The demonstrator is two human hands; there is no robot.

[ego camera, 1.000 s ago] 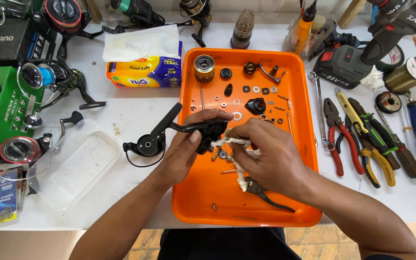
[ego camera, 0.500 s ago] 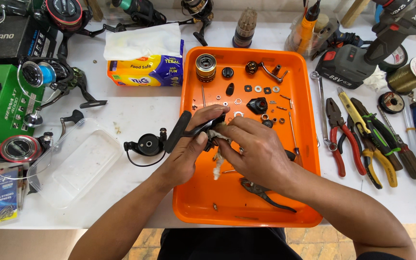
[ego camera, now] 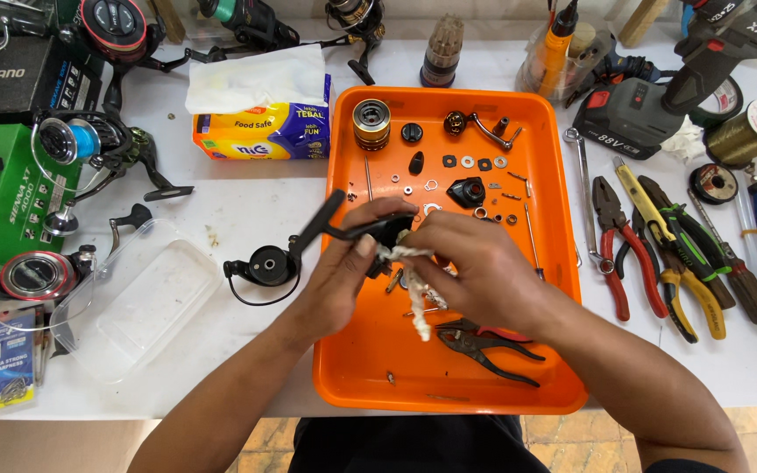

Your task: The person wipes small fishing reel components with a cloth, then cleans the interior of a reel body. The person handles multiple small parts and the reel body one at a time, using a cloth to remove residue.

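Note:
My left hand [ego camera: 341,278] grips a black fishing reel body [ego camera: 370,232], its stem pointing up to the left, over the left part of an orange tray [ego camera: 449,385]. My right hand [ego camera: 475,267] pinches a twisted white tissue [ego camera: 413,289] against the reel body, and the tissue's tail hangs down toward the tray. Small washers, screws and a gold spool [ego camera: 371,123] lie on the tray beyond my hands. Red-handled pliers [ego camera: 488,340] rest on the tray just below my right wrist.
A black rotor [ego camera: 264,265] lies left of the tray beside a clear plastic lid [ego camera: 137,298]. A tissue pack [ego camera: 260,109] sits behind it. Pliers and cutters [ego camera: 659,254] line the right side, with a cordless drill [ego camera: 659,96] behind. Reels and boxes crowd the left edge.
Both hands shifted slightly while the tissue kept rubbing on the reel body; the reel's stem tilted. The right forearm moved off the pliers on the tray, showing their red handles.

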